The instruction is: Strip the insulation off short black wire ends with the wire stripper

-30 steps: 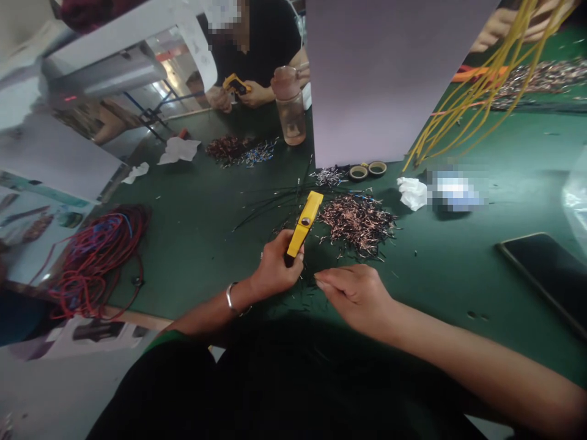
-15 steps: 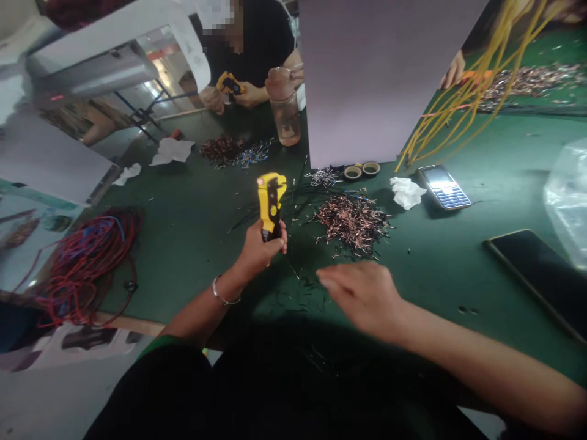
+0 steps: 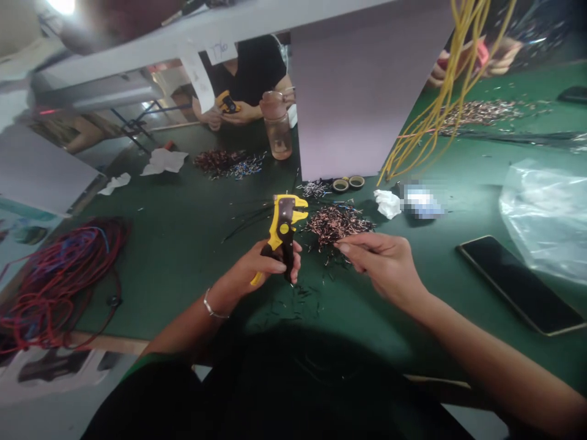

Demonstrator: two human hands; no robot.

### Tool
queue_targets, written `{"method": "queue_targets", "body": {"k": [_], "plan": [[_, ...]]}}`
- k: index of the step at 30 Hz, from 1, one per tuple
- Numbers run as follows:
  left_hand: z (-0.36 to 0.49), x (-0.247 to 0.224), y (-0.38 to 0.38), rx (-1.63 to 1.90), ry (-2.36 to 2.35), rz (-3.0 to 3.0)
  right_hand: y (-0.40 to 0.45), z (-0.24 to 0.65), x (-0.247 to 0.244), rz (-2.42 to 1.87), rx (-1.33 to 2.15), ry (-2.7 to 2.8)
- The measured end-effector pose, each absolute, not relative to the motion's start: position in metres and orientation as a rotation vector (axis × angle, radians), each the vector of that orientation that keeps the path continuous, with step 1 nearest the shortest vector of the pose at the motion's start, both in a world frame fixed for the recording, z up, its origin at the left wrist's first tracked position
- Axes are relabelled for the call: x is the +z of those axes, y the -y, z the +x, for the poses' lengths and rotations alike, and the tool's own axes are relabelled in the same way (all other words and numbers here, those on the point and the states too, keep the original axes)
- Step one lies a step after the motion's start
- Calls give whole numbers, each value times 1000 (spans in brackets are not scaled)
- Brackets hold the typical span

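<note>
My left hand point(image 3: 270, 263) is closed round the handles of a yellow and black wire stripper point(image 3: 285, 229), its jaws pointing up and to the right. Over the near edge of a pile of short copper-ended wires point(image 3: 332, 221), my right hand point(image 3: 387, 260) has thumb and forefinger pinched together. Whatever lies between those fingertips is too small to make out. Small dark insulation scraps point(image 3: 298, 299) are scattered on the green table point(image 3: 183, 263) below the stripper.
Behind the pile are two tape rolls point(image 3: 348, 183) and a crumpled tissue point(image 3: 387, 203). A phone point(image 3: 520, 284) and clear plastic bag point(image 3: 545, 220) lie right; coiled red wires point(image 3: 68, 275) lie left. A pale panel point(image 3: 358, 98), yellow wires point(image 3: 431, 131), bottle point(image 3: 277, 131) and a co-worker's hands point(image 3: 229, 113) are beyond.
My right hand has moved up and right to the wire pile. The stripper in my left hand has turned, showing its flat side with the jaws to the right. The camera view has shifted slightly.
</note>
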State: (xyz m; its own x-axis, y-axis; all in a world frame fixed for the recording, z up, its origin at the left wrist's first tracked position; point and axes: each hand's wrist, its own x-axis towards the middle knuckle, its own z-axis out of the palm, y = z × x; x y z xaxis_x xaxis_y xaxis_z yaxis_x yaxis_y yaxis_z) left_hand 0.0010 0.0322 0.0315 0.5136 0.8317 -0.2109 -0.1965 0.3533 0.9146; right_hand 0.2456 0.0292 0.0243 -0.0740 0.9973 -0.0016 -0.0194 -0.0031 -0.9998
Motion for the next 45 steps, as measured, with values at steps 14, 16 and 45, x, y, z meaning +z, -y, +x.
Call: {"method": "queue_targets", "body": {"k": [14, 16, 45], "plan": [[0, 20, -33, 559, -568, 852, -35, 255, 28, -1017, 1379, 923], [0, 19, -33, 551, -563, 820, -36, 257, 26, -1004, 1414, 929], [0, 23, -29, 323, -415, 621, -43, 263, 20, -893, 1690, 866]]}}
